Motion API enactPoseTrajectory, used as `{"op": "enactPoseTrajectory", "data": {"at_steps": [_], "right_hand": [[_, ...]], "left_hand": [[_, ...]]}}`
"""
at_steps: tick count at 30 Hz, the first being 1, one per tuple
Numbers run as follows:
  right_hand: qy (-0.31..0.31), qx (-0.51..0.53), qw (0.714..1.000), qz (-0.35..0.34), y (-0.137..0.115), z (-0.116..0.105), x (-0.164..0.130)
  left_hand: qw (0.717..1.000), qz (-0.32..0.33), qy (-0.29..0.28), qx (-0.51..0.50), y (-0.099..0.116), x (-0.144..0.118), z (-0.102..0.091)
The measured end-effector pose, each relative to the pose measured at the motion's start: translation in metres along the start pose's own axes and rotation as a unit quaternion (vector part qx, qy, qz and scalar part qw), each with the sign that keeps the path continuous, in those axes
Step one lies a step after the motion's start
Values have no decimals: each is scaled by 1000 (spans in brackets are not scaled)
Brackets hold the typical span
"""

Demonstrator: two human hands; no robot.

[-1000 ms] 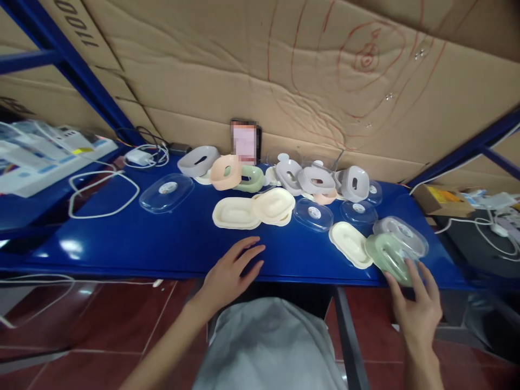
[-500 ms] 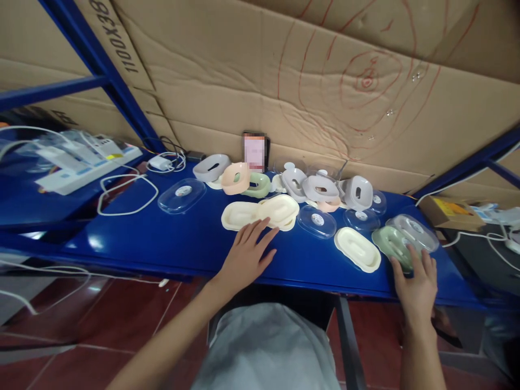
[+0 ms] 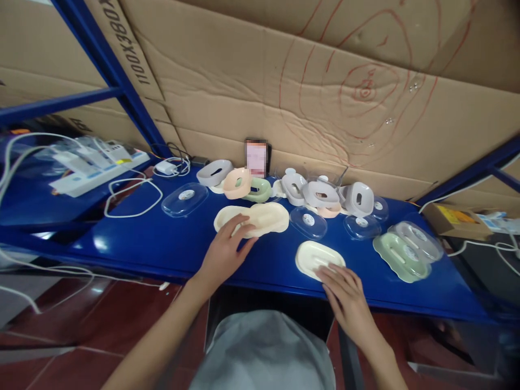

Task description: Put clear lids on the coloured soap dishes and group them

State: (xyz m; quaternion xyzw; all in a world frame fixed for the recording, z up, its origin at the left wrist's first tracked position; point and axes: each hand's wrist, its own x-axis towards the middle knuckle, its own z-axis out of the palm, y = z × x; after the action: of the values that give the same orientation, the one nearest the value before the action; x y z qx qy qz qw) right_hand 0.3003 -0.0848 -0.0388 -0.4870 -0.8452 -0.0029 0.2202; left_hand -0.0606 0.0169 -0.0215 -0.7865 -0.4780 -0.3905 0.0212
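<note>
My left hand (image 3: pixel 226 251) lies flat with spread fingers on the near end of a cream oval tray (image 3: pixel 227 217), which overlaps a second cream tray (image 3: pixel 268 216) on the blue shelf (image 3: pixel 162 244). My right hand (image 3: pixel 343 291) rests palm down with its fingertips on the near edge of a single cream tray (image 3: pixel 317 256) close to the shelf's front edge. A green tray (image 3: pixel 398 256) lies to the right, apart from both hands, with a grey tray under a clear lid (image 3: pixel 418 240) just behind it.
Along the cardboard back wall (image 3: pixel 309 92) stand grey, peach and green trays (image 3: pixel 239 183) and a small phone-like screen (image 3: pixel 257 157). Clear lids (image 3: pixel 184 198) lie scattered. White cables and a charger (image 3: pixel 164 167) sit at the left; a cardboard box (image 3: pixel 450 219) is at the right.
My right hand left the green tray and moved left onto the single cream tray, which now lies nearer me. My left hand went forward onto the left cream tray.
</note>
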Motion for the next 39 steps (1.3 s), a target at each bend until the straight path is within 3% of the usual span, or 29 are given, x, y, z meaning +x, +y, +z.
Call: {"op": "enactPoseTrajectory", "data": {"at_steps": [4,7,10,13,15,17,20,24,28,32,35,39], "right_hand": [[-32,52,997,-57,-3,2,50],[23,50,997,-52,29,3,103],[67,3,998,-19,76,1,154],[70,-19,997,-14,103,-5,181],[71,-27,997,-22,100,-10,180],[72,-32,996,-37,83,-16,165],[63,-33,995,-69,42,-21,128],[13,-34,995,-98,-7,-15,87],[-17,12,994,-108,-32,-1,75],[-47,59,987,-141,-35,10,76],[-63,90,983,-145,-20,14,82],[-18,52,998,1,15,18,91]], "left_hand": [[1000,-14,-5,22,-24,-9,-6],[999,-12,-6,38,-32,-11,-5],[999,-8,-1,51,-21,-11,-4],[998,21,-9,55,12,-14,-1],[995,76,-66,26,38,-16,3],[985,119,-123,4,58,-18,9],[977,132,-164,-16,68,-21,19],[986,99,-131,-38,59,-31,28],[994,59,-67,-61,53,-39,27],[984,98,-119,-89,49,-38,25],[978,107,-143,-104,46,-38,25],[980,99,-125,-121,46,-39,24]]}}
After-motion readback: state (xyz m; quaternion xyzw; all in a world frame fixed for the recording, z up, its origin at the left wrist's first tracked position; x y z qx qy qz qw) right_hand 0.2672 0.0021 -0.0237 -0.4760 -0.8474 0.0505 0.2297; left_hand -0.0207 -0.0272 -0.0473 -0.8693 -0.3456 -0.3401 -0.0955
